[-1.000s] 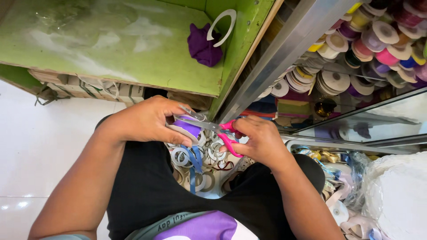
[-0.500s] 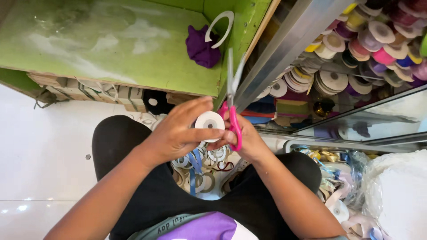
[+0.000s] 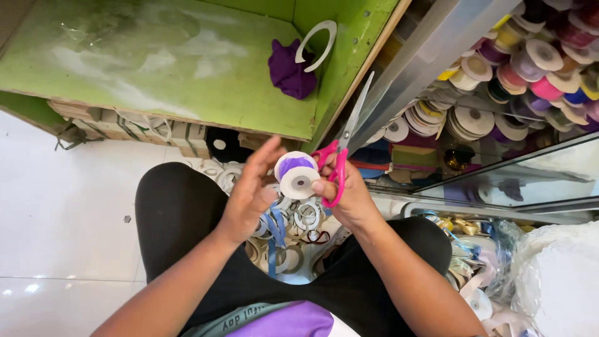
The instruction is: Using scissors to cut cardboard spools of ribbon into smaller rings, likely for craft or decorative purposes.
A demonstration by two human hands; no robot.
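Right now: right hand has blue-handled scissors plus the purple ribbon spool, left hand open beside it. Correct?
Not quite: the scissors have pink handles, not blue, as the head view shows. The right hand does hold them with the purple ribbon spool, and the left hand is open beside it.

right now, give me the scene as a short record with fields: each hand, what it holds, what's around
left hand: left hand open, fingers spread, beside the small white spool of purple ribbon; contact unclear
right hand: right hand holds the spool and the pink-handled metal scissors, blades pointing up
in front: green wooden box with a bunch of purple fabric and a white curved strip
below: pile of empty white ribbon rings between the knees
right side: shelf of coloured ribbon rolls
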